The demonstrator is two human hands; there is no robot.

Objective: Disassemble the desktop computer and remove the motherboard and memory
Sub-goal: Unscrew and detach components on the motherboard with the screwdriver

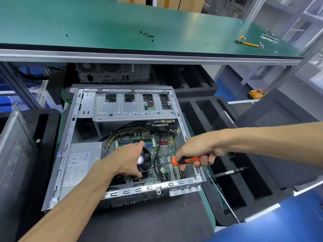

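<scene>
A smooth green workbench [104, 23] spanned the background, with small black screws [147, 34] scattered on it. Below lay an open computer case [122, 137] of bare stamped steel with sharp folded rims. The left hand [125, 161] curled over the round black cooler fan [145, 161] on the green motherboard [164, 154]; memory sticks [134, 143] sat just beyond its fingertips. The right hand [199, 151] gripped an orange-and-black screwdriver [185, 160], its tip beside the fan.
</scene>
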